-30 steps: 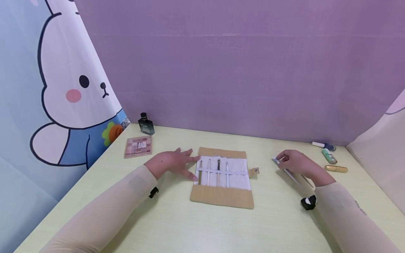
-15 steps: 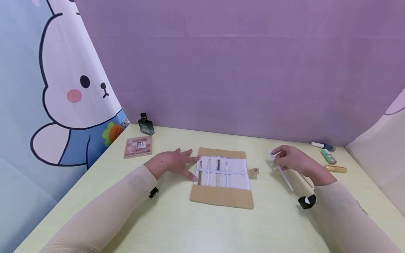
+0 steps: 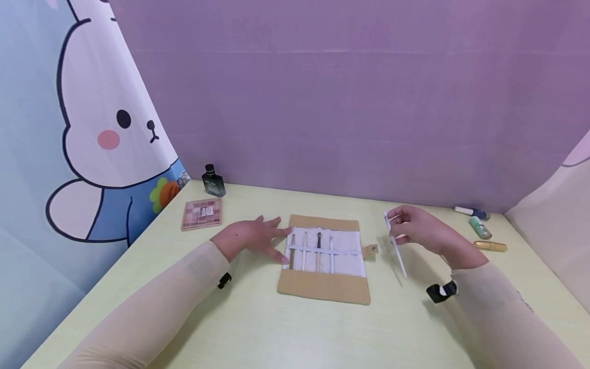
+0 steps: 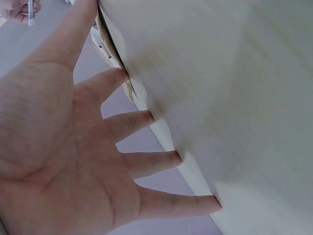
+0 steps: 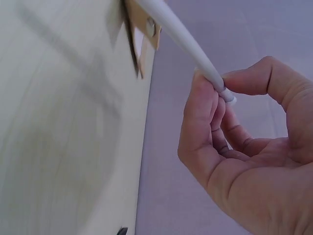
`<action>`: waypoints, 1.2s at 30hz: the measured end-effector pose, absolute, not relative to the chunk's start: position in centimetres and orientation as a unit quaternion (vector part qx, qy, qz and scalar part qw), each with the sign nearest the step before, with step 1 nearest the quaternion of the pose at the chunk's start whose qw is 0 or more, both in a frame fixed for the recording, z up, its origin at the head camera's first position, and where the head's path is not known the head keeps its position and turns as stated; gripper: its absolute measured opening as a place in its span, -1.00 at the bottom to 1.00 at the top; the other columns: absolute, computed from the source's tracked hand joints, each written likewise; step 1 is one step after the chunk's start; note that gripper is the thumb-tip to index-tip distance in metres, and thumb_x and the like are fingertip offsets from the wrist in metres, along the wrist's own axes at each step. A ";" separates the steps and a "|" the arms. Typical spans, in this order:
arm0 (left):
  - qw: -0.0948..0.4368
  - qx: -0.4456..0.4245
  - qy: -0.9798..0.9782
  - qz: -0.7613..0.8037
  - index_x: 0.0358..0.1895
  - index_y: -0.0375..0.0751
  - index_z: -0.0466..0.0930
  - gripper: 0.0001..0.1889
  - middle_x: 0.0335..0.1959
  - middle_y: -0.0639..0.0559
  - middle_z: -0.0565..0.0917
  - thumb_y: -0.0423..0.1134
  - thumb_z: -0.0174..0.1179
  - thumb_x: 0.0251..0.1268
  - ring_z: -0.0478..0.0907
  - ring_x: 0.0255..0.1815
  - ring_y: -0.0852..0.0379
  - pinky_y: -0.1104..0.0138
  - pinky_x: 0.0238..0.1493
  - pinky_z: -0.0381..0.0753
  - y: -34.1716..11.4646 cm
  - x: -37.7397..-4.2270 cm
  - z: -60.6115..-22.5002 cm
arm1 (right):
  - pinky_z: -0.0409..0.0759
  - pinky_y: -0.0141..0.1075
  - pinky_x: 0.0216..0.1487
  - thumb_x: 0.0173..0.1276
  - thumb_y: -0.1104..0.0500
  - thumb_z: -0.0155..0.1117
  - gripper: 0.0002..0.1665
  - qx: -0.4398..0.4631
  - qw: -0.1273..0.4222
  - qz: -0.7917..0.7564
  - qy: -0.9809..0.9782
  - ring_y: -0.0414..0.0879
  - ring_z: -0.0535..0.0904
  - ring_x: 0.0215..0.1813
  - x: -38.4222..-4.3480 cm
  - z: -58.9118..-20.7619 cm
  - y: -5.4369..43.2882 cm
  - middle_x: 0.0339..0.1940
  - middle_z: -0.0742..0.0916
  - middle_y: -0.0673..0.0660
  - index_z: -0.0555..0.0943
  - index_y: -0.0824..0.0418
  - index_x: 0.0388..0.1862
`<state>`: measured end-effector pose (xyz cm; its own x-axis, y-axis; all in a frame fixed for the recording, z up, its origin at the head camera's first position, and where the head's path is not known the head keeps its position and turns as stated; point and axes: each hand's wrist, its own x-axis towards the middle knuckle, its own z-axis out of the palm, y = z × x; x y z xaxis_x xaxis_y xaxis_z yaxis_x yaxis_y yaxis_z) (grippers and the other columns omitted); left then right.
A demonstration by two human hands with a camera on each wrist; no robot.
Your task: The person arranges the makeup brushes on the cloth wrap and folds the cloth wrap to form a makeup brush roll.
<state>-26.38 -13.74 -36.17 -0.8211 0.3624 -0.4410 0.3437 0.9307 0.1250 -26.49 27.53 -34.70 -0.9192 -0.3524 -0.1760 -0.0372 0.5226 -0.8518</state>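
A tan and white brush roll [image 3: 322,290] lies unrolled in the middle of the table. Several slim makeup brushes [image 3: 318,253] stand side by side under its white elastic band. My left hand [image 3: 251,238] rests with spread fingers at the roll's left edge; thumb and a fingertip touch it. In the left wrist view the other fingertips press on the tabletop. Right of the roll, my right hand [image 3: 415,228] pinches a white makeup brush [image 3: 398,254] near its upper end, between thumb and fingers. The brush hangs tilted above the table, its shadow below it.
At the back left are a dark bottle [image 3: 213,182] and a pink palette [image 3: 202,214]. A blue bottle with a white cap [image 3: 471,212], a green tube [image 3: 480,228] and a gold tube [image 3: 490,246] lie far right. The roll's snap strap [image 3: 370,250] sticks out rightward.
My right hand has lifted the white brush off the tabletop and moved it left toward the roll, turning it steeper. The left hand has stayed in place.
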 end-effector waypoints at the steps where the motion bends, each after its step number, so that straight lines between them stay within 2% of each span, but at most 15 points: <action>1: 0.234 0.185 0.954 0.020 0.74 0.38 0.04 0.04 0.85 -0.05 -0.12 0.54 0.26 0.25 -0.20 0.82 -0.44 -0.46 0.68 0.03 -13.7 -26.4 -36.2 | 0.80 -0.32 0.01 0.51 0.31 0.19 -0.36 -0.116 0.166 -0.481 0.853 -0.23 0.64 -0.10 -26.5 -34.6 27.4 0.01 0.59 0.16 0.26 0.56 0.45; 6: 0.233 0.186 0.954 0.019 0.74 0.38 0.04 0.04 0.85 -0.05 -0.12 0.54 0.26 0.25 -0.20 0.82 -0.44 -0.46 0.68 0.04 -13.8 -26.4 -36.2 | 0.81 -0.30 0.04 0.52 0.34 0.19 -0.39 -0.117 0.162 -0.500 0.843 -0.26 0.63 -0.09 -26.4 -34.3 26.5 -0.01 0.58 0.13 0.26 0.56 0.43; 15: 0.235 0.185 0.954 0.021 0.74 0.38 0.03 0.04 0.85 -0.04 -0.13 0.52 0.27 0.27 -0.22 0.82 -0.44 -0.45 0.68 0.03 -13.8 -26.4 -36.2 | 0.84 -0.25 0.10 0.55 0.43 0.13 -0.52 -0.117 0.141 -0.558 0.809 -0.17 0.69 -0.05 -26.7 -34.0 24.5 -0.03 0.55 0.14 0.27 0.56 0.35; 26: 0.237 0.186 0.953 0.026 0.74 0.39 0.04 0.04 0.85 -0.04 -0.13 0.52 0.28 0.26 -0.23 0.82 -0.45 -0.47 0.68 0.02 -13.9 -26.4 -36.2 | 0.84 -0.23 0.13 0.57 0.42 0.13 -0.69 -0.090 0.090 -0.606 0.785 -0.12 0.69 -0.03 -27.5 -33.9 21.9 0.04 0.50 0.18 0.27 0.37 0.16; 36: 0.237 0.181 0.954 0.026 0.74 0.42 0.04 0.03 0.85 -0.01 -0.14 0.52 0.28 0.25 -0.24 0.83 -0.42 -0.44 0.69 0.02 -13.9 -26.5 -36.2 | 0.85 -0.26 0.09 0.46 0.47 0.18 -0.62 -0.082 0.039 -0.614 0.784 -0.14 0.62 -0.05 -28.5 -34.3 20.3 -0.03 0.48 0.14 0.28 0.31 0.12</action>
<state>-26.45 -13.88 -36.23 -0.8221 0.3581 -0.4427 0.3332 0.9330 0.1360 -28.48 20.26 -34.33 -0.9834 -0.1770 0.0392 -0.0805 0.2326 -0.9692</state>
